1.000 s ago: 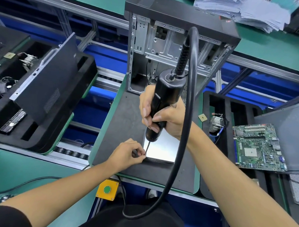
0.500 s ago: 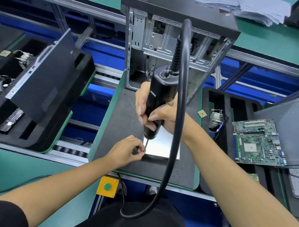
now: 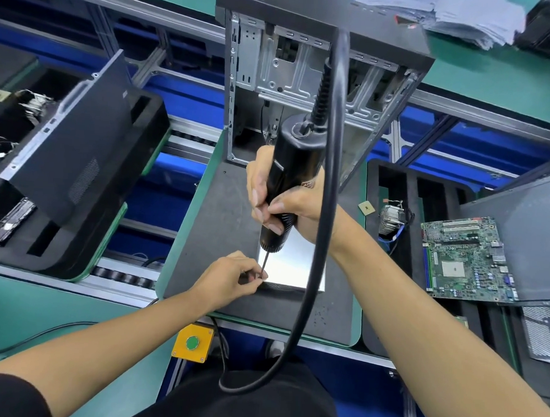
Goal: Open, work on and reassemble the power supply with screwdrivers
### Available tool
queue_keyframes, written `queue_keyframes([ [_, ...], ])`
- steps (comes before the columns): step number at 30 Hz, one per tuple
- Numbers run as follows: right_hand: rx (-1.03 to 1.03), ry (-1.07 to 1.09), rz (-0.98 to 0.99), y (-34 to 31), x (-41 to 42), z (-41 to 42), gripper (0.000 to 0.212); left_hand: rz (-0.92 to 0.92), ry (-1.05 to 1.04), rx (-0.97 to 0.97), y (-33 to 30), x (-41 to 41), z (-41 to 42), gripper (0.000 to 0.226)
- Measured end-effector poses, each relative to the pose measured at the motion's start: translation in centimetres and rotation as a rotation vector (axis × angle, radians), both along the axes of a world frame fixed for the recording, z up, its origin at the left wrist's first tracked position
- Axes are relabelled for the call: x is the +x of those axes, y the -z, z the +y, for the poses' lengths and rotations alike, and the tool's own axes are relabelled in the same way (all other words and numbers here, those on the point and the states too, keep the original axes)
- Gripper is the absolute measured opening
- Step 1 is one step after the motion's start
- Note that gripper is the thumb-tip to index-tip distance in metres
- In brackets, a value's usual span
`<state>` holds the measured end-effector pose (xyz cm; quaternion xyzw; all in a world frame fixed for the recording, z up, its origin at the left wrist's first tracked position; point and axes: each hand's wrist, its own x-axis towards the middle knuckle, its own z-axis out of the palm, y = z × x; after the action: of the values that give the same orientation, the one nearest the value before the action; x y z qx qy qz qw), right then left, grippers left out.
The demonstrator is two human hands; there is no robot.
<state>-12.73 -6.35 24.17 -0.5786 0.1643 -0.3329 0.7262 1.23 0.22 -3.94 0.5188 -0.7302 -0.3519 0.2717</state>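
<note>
Your right hand [image 3: 286,205] grips the electric screwdriver [image 3: 292,180] upright, left hand [image 3: 229,279] pinches its bit tip at the power supply [image 3: 291,265] corner.

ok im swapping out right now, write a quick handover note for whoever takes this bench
Right hand: grips the black electric screwdriver, held upright, bit down at the near left corner of the power supply.
Left hand: pinches at the bit tip on that corner; any screw there is too small to see.
Power supply: silver box lying flat on the dark mat, in front of the open computer case.
Done: cannot tell from here how many screws are handled.
Left: finish this corner, then check the other corners, which the arm and the tool partly hide.
</note>
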Motion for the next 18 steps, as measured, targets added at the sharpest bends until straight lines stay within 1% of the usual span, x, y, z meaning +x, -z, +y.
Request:
queue_keyframes([
  [3, 0.017, 0.005, -0.025, 0.4, -0.1, -0.1, 0.024, 0.0, -0.05, 0.025, 0.2, 0.5, 0.1, 0.031],
  [6, 0.02, -0.04, -0.108, 1.1, -0.1, -0.4, 0.016, 0.007, -0.097, 0.03, 0.2, 0.6, 0.3, 0.034],
  [9, -0.01, -0.114, -0.163, 1.6, -0.2, -0.5, 0.026, 0.034, -0.1, 0.044, 0.0, 0.2, 0.5, 0.033],
  [12, -0.015, -0.076, -0.132, 1.9, -0.1, -0.1, 0.029, 0.029, -0.109, 0.031, -0.1, 0.1, 0.8, 0.027],
  [15, -0.017, -0.063, -0.146, 1.9, 0.1, -0.1, 0.05, 0.03, -0.136, 0.004, -0.5, -0.1, 1.0, 0.025],
  [16, -0.023, -0.069, -0.167, 2.0, 0.1, -0.1, 0.049, 0.027, -0.152, 0.006, -0.7, -0.2, 1.0, 0.026],
  [18, -0.016, -0.059, -0.191, 2.1, 0.1, -0.2, 0.042, 0.033, -0.181, 0.021, -0.8, -0.5, 1.0, 0.028],
])
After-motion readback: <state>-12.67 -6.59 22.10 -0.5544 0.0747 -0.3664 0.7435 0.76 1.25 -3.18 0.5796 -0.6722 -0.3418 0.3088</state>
